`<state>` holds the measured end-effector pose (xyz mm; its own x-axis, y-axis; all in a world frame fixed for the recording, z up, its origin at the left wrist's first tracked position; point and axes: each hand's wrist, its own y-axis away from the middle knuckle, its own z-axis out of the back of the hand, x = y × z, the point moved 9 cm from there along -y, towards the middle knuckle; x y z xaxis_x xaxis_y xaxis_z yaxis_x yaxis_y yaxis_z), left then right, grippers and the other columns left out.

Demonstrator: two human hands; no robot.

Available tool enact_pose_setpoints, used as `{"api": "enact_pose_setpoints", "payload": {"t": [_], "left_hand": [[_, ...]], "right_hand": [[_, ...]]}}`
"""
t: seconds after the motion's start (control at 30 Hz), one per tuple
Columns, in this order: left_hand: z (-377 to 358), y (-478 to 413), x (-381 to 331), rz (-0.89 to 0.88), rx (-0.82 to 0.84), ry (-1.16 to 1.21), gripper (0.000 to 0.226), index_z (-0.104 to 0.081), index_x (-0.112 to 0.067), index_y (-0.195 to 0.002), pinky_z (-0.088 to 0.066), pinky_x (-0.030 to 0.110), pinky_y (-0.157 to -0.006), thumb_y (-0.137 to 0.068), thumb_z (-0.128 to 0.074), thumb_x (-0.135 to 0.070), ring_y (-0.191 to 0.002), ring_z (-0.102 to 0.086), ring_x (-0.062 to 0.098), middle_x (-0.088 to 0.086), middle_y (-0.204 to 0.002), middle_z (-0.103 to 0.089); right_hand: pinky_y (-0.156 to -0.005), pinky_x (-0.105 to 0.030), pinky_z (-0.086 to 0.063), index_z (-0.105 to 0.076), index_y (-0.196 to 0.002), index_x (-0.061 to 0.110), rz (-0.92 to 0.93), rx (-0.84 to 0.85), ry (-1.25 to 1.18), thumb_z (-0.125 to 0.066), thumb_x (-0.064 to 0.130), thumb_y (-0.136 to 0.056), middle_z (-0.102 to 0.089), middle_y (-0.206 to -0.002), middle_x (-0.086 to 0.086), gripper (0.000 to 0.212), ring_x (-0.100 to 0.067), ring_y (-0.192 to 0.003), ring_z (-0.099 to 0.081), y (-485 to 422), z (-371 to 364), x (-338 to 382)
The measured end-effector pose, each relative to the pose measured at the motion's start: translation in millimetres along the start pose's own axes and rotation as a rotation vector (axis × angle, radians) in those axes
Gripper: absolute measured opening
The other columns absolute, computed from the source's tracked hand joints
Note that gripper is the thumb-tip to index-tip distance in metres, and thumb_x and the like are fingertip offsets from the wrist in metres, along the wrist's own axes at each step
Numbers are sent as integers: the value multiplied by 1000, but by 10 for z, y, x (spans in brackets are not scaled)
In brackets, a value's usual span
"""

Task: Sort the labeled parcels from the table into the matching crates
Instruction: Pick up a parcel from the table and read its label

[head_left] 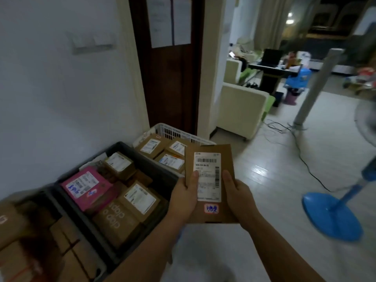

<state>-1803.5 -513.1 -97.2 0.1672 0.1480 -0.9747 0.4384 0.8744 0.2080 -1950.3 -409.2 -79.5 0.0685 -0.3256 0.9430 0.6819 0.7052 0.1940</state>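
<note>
I hold a flat brown cardboard parcel [225, 155] upright in front of me with both hands. It carries a white barcode label and a small orange sticker with handwriting near its bottom. My left hand [184, 197] grips its left edge, thumb on the label. My right hand [239, 195] grips its right edge. To the left on the floor stand a dark grey crate [162, 169] with brown parcels and a pink one [85, 187], a white slotted crate [175, 132] behind it with several brown parcels, and a third crate [53, 202] nearest me.
The crates line a white wall [61, 98] next to a dark wooden door [168, 78]. A blue fan base [331, 216] and a black cable lie on the floor at right. A cream armchair [240, 110] and a grey pole [313, 86] stand farther back.
</note>
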Motion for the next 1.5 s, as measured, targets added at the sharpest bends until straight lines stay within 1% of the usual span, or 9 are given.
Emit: {"api": "enact_pose_setpoints", "payload": {"t": [0.17, 0.4, 0.57, 0.67, 0.8, 1.03, 1.13, 1.3, 1.5], "left_hand": [[-257, -710, -60, 105, -156, 6, 44, -68, -26, -112, -59, 23, -71, -97, -50, -63, -84, -75, 9, -5, -95, -78], [-236, -1163, -91, 240, -211, -21, 47, -69, -23, -111, -61, 29, -73, -93, -55, -65, -80, -77, 15, -3, -90, -80], [76, -1550, -68, 303, -224, -181, 65, -77, -11, -100, -61, 26, -73, -92, -51, -69, -76, -76, 14, 3, -86, -79], [337, -1914, -106, 275, -266, -270, 70, -77, -5, -92, -62, 35, -81, -94, -49, -68, -76, -75, 17, 6, -82, -78], [717, -2515, -130, 231, -374, -291, 47, -71, -23, -88, -61, 44, -84, -97, -49, -64, -78, -75, 16, -1, -84, -77], [991, -2793, 90, 264, -717, 190, 26, -44, -30, -120, -56, 42, -94, -101, -57, -43, -95, -63, 10, -14, -101, -58], [915, -2980, 286, 359, -669, 318, 28, -43, -31, -128, -59, 47, -94, -104, -55, -38, -105, -62, 17, -8, -113, -58], [1179, -3298, 469, 367, -721, 192, 36, -47, -29, -143, -60, 37, -89, -107, -49, -26, -110, -63, 15, -4, -131, -62], [1409, -3802, 635, 465, -752, 10, 38, -55, -25, -142, -57, 37, -98, -105, -50, -18, -111, -65, 14, -2, -131, -66]], "right_hand": [[-86, -45, -63, -71, -92, 26, -16, 149, 14, -49, 57, -101, -79, -91, -2, 39, -21, -86, -77, -975, 72, 144], [-81, -37, -60, -56, -107, 32, -1, 306, 28, -55, 46, -103, -73, -109, -1, 15, -17, -93, -71, -1942, -97, 494], [-100, -44, -55, -26, -160, 27, 9, 364, 52, -68, 53, -94, -52, -149, -2, 83, -23, -123, -62, -2600, -441, 697], [-73, -28, -57, -59, -133, 33, 41, 479, 189, -66, 48, -97, -70, -106, 11, 39, -6, -90, -67, -2879, -724, 771], [-59, -22, -54, -65, -99, 36, 90, 546, 188, -63, 39, -102, -72, -69, 15, 5, -2, -65, -70, -3342, -1055, 948], [-80, -46, -64, -73, -109, 23, 66, 327, 93, -59, 42, -103, -76, -92, 4, 25, -15, -86, -74, -4124, -1410, 947], [-60, -28, -61, -66, -123, 17, 39, 413, 101, -61, 37, -103, -73, -98, 4, 29, -9, -84, -71, -4335, -1806, 861], [-66, -30, -63, -51, -144, 25, -32, 648, 114, -66, 24, -101, -67, -115, 0, 46, -15, -94, -68, -4594, -2425, 659], [-85, -52, -62, -58, -113, 49, 18, 634, 193, -61, 32, -102, -68, -119, 2, 20, -26, -107, -69, -5206, -3129, 439]]}}
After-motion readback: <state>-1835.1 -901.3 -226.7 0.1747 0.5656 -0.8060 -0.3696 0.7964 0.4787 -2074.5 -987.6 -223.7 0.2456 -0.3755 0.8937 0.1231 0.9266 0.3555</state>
